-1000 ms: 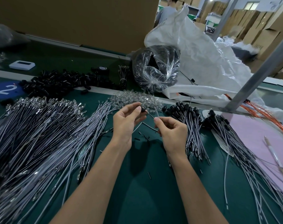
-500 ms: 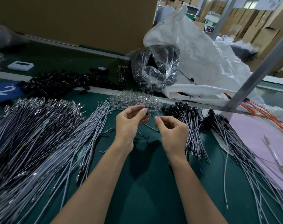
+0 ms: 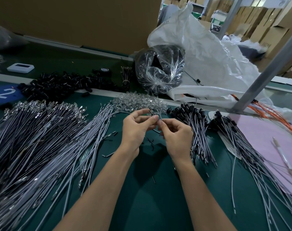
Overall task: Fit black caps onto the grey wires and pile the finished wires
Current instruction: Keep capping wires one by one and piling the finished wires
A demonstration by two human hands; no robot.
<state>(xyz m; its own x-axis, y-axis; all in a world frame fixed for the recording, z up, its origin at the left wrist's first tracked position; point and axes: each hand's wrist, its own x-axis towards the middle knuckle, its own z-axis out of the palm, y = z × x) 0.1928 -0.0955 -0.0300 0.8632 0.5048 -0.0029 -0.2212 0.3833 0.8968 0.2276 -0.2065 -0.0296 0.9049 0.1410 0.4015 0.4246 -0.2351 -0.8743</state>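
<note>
- Two hands meet above the green counter (image 3: 142,200): the left hand (image 3: 136,129) pinches a small black cap (image 3: 151,112) between thumb and fingertips, and the right hand (image 3: 177,138) pinches the end of a grey wire (image 3: 160,116) close beside it.
- Uncapped wires (image 3: 41,140) lie heaped left of the hands, and capped wires (image 3: 197,129) are piled just right of them.

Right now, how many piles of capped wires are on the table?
2: a near pile beside the right hand, a far pile overlapping the pink sheet. More may lie off-frame.
</note>
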